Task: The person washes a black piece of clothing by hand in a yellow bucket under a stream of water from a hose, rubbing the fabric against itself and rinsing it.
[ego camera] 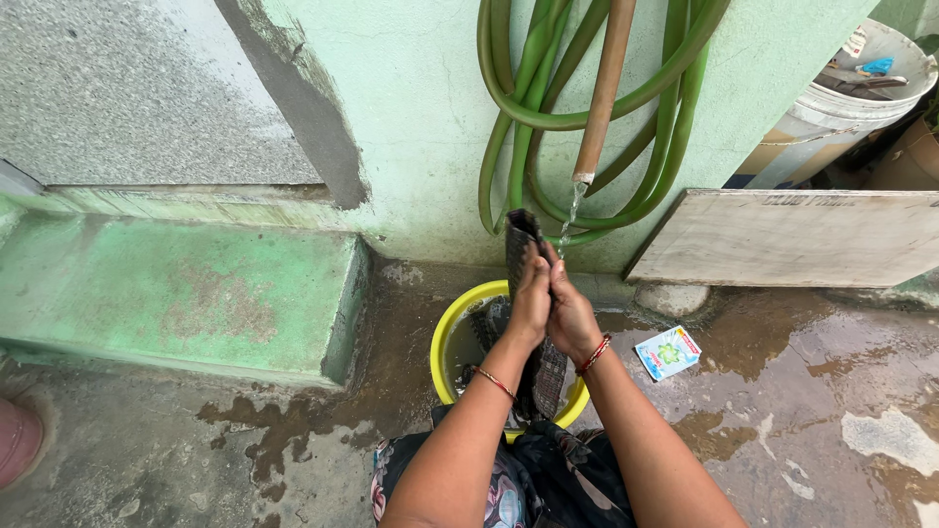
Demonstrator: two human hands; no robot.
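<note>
We press both hands together around a dark checked cloth (536,337), just under the thin stream of water falling from the brown pipe (603,93). Our left hand (529,298) and right hand (570,313) each close their grip on the cloth, palms facing, with the fabric squeezed between them; no other thing is held.

The cloth sits over the yellow tub (442,347), in the middle of the scene. Its long axis runs near to far: 1 end sticks up past our fingertips toward the green wall (411,117), the other hangs down between our wrists into the tub and toward our lap.

As we judge it, the wet cloth could slip out of our palms if the squeeze loosens, and drop onto the muddy floor (802,391) beside the tub. The stream falls just to the right of the upper end, so water could miss the fabric and run down our right arm. A small packet (667,352) lies on the wet floor to the right, where splashes could soak it. A green hose (548,108) hangs coiled on the wall behind the pipe.
</note>
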